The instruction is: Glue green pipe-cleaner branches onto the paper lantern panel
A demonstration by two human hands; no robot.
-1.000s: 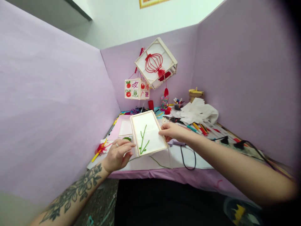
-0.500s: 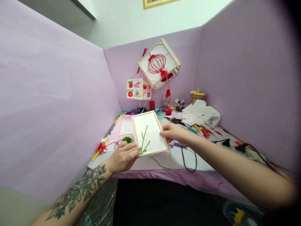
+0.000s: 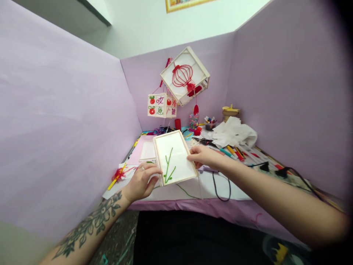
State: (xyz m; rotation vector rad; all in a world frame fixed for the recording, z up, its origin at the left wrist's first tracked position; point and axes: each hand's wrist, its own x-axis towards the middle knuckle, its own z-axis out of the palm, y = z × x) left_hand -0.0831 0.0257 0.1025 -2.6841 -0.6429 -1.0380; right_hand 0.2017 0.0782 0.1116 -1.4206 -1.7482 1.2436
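A wooden-framed white panel (image 3: 180, 158) is tilted up above the front of the table. Green yarn stems (image 3: 168, 165) branch across its lower left part. My right hand (image 3: 200, 156) grips the panel's right edge, thumb on the front and fingers behind. At the lower left edge is my left hand (image 3: 143, 180), its fingers bent and the thumb held apart from them. The left fingertips reach the frame's edge; whether they press on it I cannot tell. Behind the left hand, a green ball of yarn is almost wholly hidden. A green yarn strand (image 3: 186, 191) trails below the panel.
Two decorated paper lanterns hang at the back, a large one (image 3: 183, 75) and a smaller one (image 3: 160, 105). Crumpled white cloth (image 3: 234, 132), markers (image 3: 234, 151) and a black cable (image 3: 222, 198) lie on the right. Red yarn (image 3: 118, 173) lies at left. Purple-covered walls (image 3: 275, 92) enclose the table.
My left hand has shifted slightly left and its thumb has come away from the panel's lower left corner. The right hand keeps its hold, and the panel has hardly moved.
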